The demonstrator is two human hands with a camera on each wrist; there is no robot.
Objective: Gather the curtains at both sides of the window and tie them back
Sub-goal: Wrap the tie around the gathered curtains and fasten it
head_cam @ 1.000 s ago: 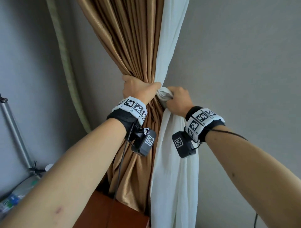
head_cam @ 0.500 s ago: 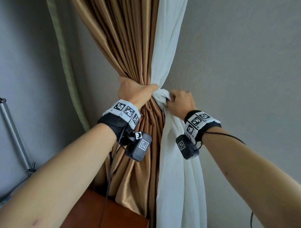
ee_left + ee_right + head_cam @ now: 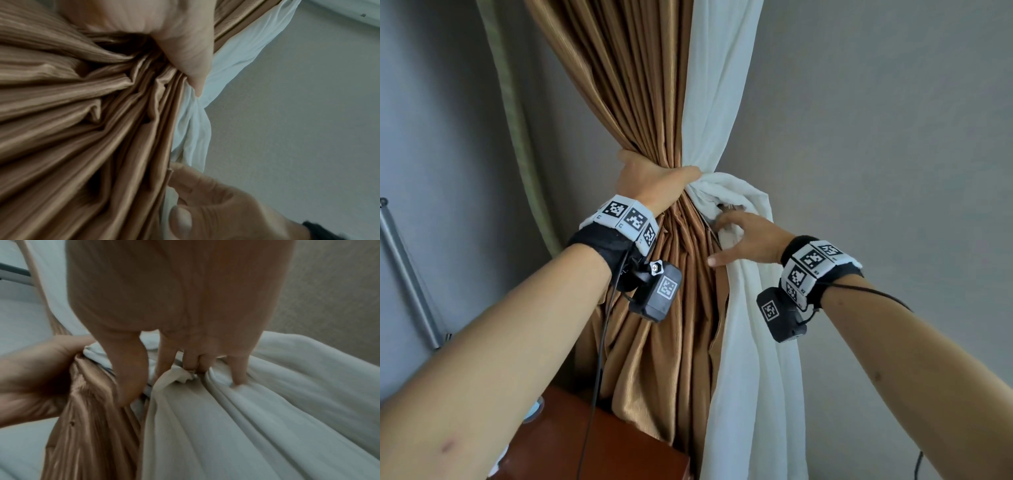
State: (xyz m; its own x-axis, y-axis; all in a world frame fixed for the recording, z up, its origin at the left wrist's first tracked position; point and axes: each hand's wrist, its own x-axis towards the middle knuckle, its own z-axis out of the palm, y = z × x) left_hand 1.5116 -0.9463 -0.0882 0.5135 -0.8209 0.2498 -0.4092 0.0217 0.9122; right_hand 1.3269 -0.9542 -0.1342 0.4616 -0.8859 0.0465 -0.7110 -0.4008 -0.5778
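Gathered drapery at one side of the window. The brown curtain [image 3: 654, 102] and the white sheer [image 3: 719, 102] hang side by side against the grey wall [image 3: 876, 137] and are drawn in to a single waist. The left hand [image 3: 654, 181] is wrapped tightly round the brown pleats at that waist, thumb tip reaching the sheer. The right hand [image 3: 746, 243], just below and to the right, has its fingers [image 3: 238, 374] pushed into the white folds where a thick white band [image 3: 736, 185] loops out from the waist; whether they pinch the cloth or merely press it cannot be told. Below the waist both fabrics fan loose, the brown falling toward the cabinet [image 3: 592, 445] at the bottom edge.

Handling, as judged: the brown cloth looks satiny, fairly heavy and slippery, so its pleats would likely slide apart unless held firmly at the narrowest point. The sheer looks light, soft and easily bunched; a finger pinch should hold it. The white band is best taken near its free end while the left hand keeps the bundle compressed.
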